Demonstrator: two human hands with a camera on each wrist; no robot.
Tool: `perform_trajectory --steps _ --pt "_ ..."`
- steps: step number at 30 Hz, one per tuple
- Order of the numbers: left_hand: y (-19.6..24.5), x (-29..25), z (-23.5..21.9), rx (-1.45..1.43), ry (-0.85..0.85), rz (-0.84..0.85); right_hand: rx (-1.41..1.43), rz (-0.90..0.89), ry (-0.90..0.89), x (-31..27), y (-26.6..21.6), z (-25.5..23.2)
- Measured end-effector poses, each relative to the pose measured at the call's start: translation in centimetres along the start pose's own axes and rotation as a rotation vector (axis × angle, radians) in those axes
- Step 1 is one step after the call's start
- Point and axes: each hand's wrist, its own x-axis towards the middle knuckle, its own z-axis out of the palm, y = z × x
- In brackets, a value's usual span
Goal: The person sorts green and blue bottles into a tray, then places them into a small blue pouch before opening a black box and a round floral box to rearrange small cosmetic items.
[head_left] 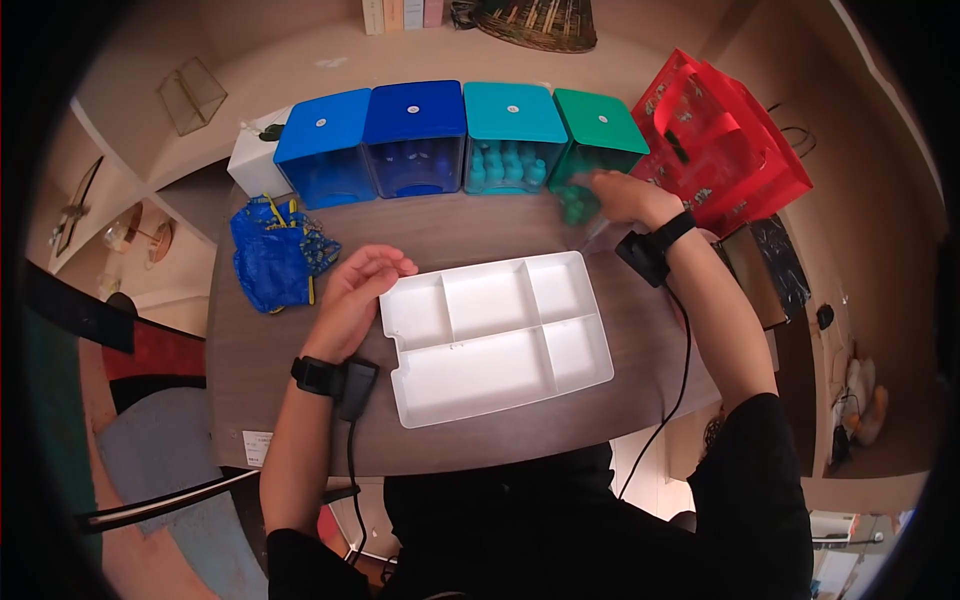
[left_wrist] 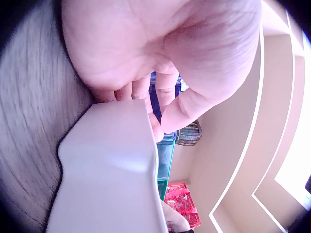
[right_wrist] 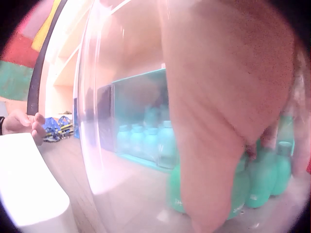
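My left hand (head_left: pixel 358 290) rests at the far left corner of a white divided tray (head_left: pixel 455 355), its fingers loosely bent beside the rim. In the left wrist view the thumb (left_wrist: pixel 181 112) and a fingertip come right at the tray's edge. My right hand (head_left: pixel 632 197) reaches down among small green bottles (head_left: pixel 577 206) in front of the green-lidded box (head_left: pixel 603 120). In the right wrist view its thumb (right_wrist: pixel 206 194) points down between green bottles (right_wrist: pixel 262 182), behind a clear plastic wall (right_wrist: pixel 92 145). The thumb partly hides the fingers, so I cannot tell whether they grip a bottle.
Left of the green box stand a turquoise-lidded box (head_left: pixel 513 125) of turquoise bottles, a dark blue box (head_left: pixel 414 125) and a lighter blue box (head_left: pixel 322 140). A red bag (head_left: pixel 725 140) stands at right. A crumpled blue bag (head_left: pixel 270 255) and a white box (head_left: pixel 258 160) are at left.
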Motion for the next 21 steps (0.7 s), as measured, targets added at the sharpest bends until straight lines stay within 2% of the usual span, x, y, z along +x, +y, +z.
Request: perform_trajectory --steps 1,4,8,10,13,21 --pt "0.1 0.0 0.0 0.005 0.003 0.002 0.017 0.038 -0.015 0.2 -0.1 0.1" --pt "0.1 0.0 0.1 0.012 0.013 -0.014 -0.035 -0.016 0.022 0.1 0.3 0.4" --pt "-0.1 0.1 -0.1 0.016 0.003 -0.003 -0.048 0.015 -0.018 0.7 1.0 0.7" --pt "-0.1 0.1 -0.1 0.004 0.003 -0.006 -0.036 -0.01 0.075 0.4 0.8 1.0" --pt "0.2 -0.1 0.1 0.023 0.025 -0.03 0.021 0.057 -0.009 -0.2 -0.5 -0.3" --pt "-0.1 0.1 -0.2 -0.005 0.001 -0.003 0.043 0.11 -0.034 0.6 1.0 0.7"
